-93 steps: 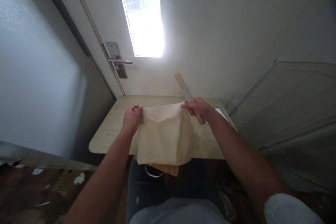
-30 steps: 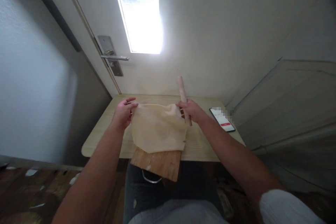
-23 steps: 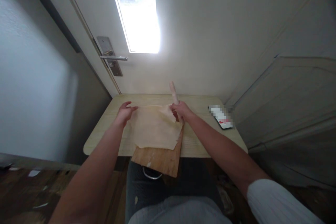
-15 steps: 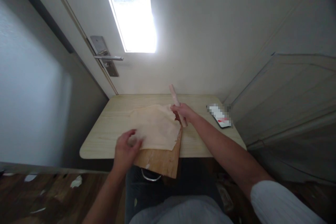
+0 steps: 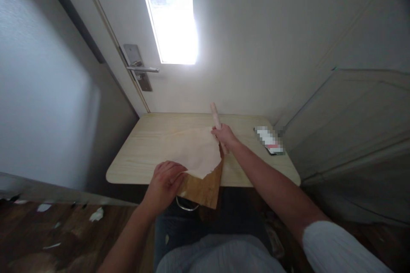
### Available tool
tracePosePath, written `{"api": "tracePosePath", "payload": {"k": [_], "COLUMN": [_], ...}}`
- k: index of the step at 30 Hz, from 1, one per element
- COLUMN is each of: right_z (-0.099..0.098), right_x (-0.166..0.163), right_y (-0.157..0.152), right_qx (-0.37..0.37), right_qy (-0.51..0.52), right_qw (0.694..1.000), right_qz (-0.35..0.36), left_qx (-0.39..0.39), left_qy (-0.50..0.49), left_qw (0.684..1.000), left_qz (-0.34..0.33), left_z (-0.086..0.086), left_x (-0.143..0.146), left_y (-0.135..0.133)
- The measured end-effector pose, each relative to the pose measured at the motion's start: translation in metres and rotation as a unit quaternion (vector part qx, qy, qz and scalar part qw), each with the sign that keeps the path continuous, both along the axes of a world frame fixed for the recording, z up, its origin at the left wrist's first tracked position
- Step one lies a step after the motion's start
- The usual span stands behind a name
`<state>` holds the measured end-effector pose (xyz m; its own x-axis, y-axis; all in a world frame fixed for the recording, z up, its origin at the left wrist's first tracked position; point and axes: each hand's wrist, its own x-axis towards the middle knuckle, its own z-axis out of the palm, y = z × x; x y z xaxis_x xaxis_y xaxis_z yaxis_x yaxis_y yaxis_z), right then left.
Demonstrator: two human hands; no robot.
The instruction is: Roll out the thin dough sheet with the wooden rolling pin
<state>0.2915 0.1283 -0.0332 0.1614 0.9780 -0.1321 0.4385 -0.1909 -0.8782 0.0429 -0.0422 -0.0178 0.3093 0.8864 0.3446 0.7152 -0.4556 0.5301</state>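
Note:
A thin, pale dough sheet [image 5: 200,149] with ragged edges covers most of a wooden cutting board [image 5: 205,190]. My left hand [image 5: 166,182] pinches the sheet's near left edge between thumb and fingers. At the sheet's far right corner, my right hand [image 5: 226,135] is closed around a light wooden rolling pin [image 5: 215,115]. The pin slants away from me, its far end past the hand and its near end partly hidden. The right fingertips also touch the dough's edge; whether they grip it I cannot tell.
The board rests on a light wood-grain table [image 5: 134,153] and juts over its front edge, near a curved metal handle [image 5: 187,205]. A phone [image 5: 269,140] lies at the table's right. Behind stands a door with a lever handle [image 5: 144,69]. Scraps [image 5: 96,214] litter the floor.
My left hand has closed on the dough's near edge, which is now drawn up and folded, baring more of the board. My right hand stays on the rolling pin. The view has shifted slightly.

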Motion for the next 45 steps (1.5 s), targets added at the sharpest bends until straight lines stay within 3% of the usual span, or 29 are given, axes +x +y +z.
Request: {"api": "tracePosePath", "payload": {"k": [4, 9, 14, 19, 23, 26, 30, 35, 45], "right_z": [-0.017, -0.032, -0.027, -0.031, -0.031, -0.022, -0.010, -0.003, 0.012], "right_x": [0.006, 0.013, 0.019, 0.022, 0.020, 0.015, 0.003, -0.014, -0.041], "right_y": [-0.047, -0.088, -0.096, -0.077, -0.040, -0.010, 0.018, 0.035, 0.055], "right_qx": [0.011, -0.006, -0.031, 0.012, -0.003, -0.004, 0.006, 0.013, 0.030], "right_qy": [-0.009, -0.021, -0.008, -0.085, -0.142, -0.245, -0.282, -0.303, -0.341], "right_qw": [1.000, 0.999, 0.999, 0.996, 0.989, 0.963, 0.944, 0.926, 0.899], "right_qz": [0.016, 0.023, 0.040, 0.007, 0.033, 0.112, 0.171, 0.224, 0.274], "left_qx": [-0.049, -0.071, -0.019, 0.015, 0.037, 0.047, 0.038, 0.030, -0.005], "left_qy": [-0.026, -0.013, 0.055, 0.124, 0.122, 0.138, 0.158, 0.166, 0.167], "left_qw": [0.998, 0.997, 0.998, 0.992, 0.991, 0.986, 0.980, 0.981, 0.982], "left_qz": [-0.004, 0.011, 0.036, 0.014, 0.032, 0.083, 0.118, 0.101, 0.086], "left_z": [0.009, -0.015, -0.049, -0.066, -0.066, -0.063, -0.059, -0.054, -0.042], "left_x": [-0.030, -0.037, -0.043, -0.043, -0.017, 0.018, 0.068, 0.108, 0.154], "left_y": [-0.027, -0.051, -0.058, -0.053, -0.054, -0.062, -0.071, -0.068, -0.035]}}
